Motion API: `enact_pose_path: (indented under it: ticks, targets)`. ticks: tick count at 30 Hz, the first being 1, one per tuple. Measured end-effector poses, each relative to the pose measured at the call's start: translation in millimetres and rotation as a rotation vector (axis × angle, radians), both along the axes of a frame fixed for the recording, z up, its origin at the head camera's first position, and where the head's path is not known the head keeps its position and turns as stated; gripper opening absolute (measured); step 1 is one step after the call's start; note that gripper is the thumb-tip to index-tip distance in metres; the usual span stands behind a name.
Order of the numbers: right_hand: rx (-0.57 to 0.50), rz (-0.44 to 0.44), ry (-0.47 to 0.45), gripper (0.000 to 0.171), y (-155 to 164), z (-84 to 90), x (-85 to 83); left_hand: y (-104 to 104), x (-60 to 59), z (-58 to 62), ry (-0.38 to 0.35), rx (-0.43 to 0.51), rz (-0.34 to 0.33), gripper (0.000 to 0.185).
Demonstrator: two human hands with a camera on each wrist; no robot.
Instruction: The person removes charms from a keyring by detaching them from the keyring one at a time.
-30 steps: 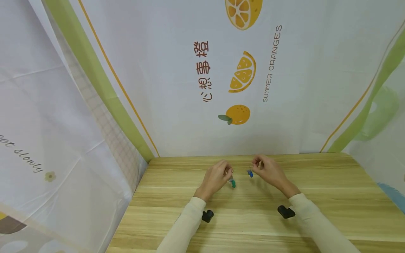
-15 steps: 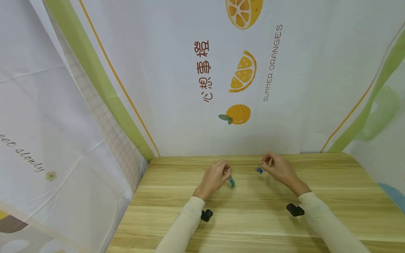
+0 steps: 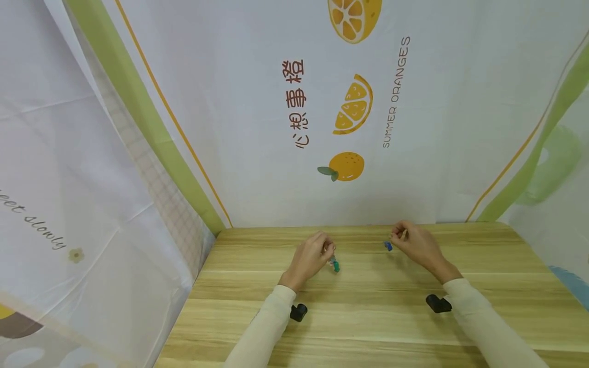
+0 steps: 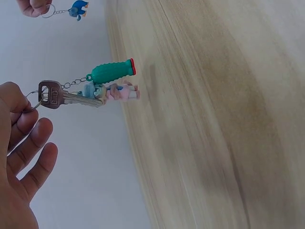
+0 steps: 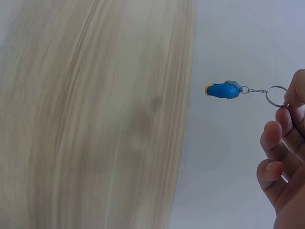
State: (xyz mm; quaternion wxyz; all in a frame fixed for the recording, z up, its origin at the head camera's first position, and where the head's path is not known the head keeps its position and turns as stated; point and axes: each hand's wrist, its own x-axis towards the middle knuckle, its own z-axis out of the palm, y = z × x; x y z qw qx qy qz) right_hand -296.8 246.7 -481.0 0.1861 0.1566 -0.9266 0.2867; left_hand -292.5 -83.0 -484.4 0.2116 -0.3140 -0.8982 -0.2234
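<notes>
Hanging above the wooden table (image 3: 368,317) in the head view, a key bunch (image 3: 334,264) is pinched by the left hand (image 3: 309,258); the right hand (image 3: 414,244) pinches a blue charm (image 3: 388,246), well apart. Left wrist view: fingertips grip the ring; key (image 4: 66,98) and green charm (image 4: 112,72) dangle. Right wrist view: fingers (image 5: 274,133) pinch the charm's ring (image 5: 275,96).

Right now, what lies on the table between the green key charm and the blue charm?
Nothing: in the head view only bare wooden table separates the green key charm, hanging from the left hand, and the blue charm, hanging from the right hand.
</notes>
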Motion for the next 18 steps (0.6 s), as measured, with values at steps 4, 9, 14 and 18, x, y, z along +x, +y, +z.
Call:
enact_pose_path:
  ticks: [4,9,14,18]
  targets:
    - [-0.009,-0.020,-0.010,0.006,5.2,0.0,0.0,-1.5,-0.9,0.3,-0.001,-0.001,-0.001,0.005]
    - [-0.019,-0.032,-0.023,0.010,10.9,-0.4,0.4,-2.8,-1.0,-0.5,0.009,0.005,-0.002,0.005]
    - [-0.039,-0.042,-0.043,0.013,17.4,-2.3,-1.6,-3.4,-1.1,-0.2,0.018,0.004,0.001,0.006]
    - [-0.043,-0.060,-0.061,0.015,23.1,-4.2,-4.1,-3.6,-0.7,0.4,0.019,0.006,0.004,0.006]
